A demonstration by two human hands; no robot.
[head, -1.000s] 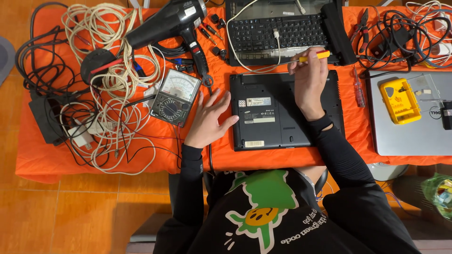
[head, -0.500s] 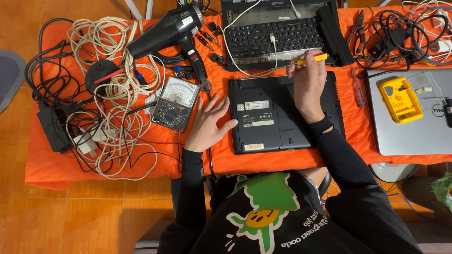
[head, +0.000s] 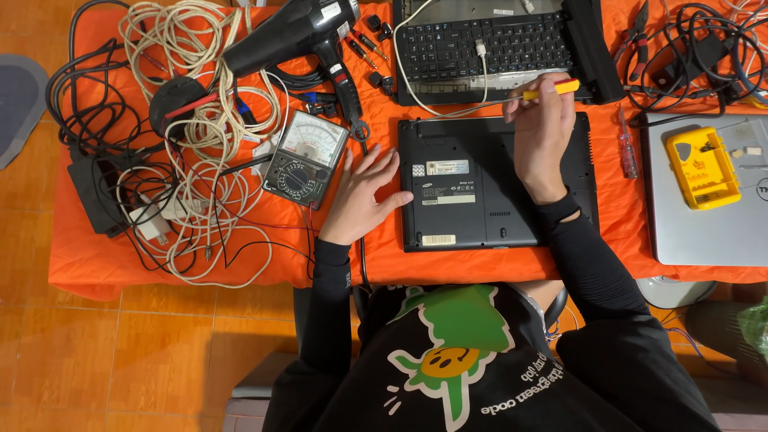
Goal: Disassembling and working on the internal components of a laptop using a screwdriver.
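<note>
A black laptop lies upside down on the orange cloth in front of me. My left hand rests flat with fingers spread at the laptop's left edge, thumb on its corner. My right hand is closed around a yellow-handled screwdriver over the laptop's upper right part, near its back edge. Where the screwdriver's tip touches is hidden by my fingers.
An analog multimeter sits just left of my left hand. A black hair dryer, tangled white and black cables, a second open laptop with keyboard, a silver laptop bearing a yellow box, and a red screwdriver lie around.
Both hands stay in the same places on the laptop. Only the camera view has shifted slightly.
</note>
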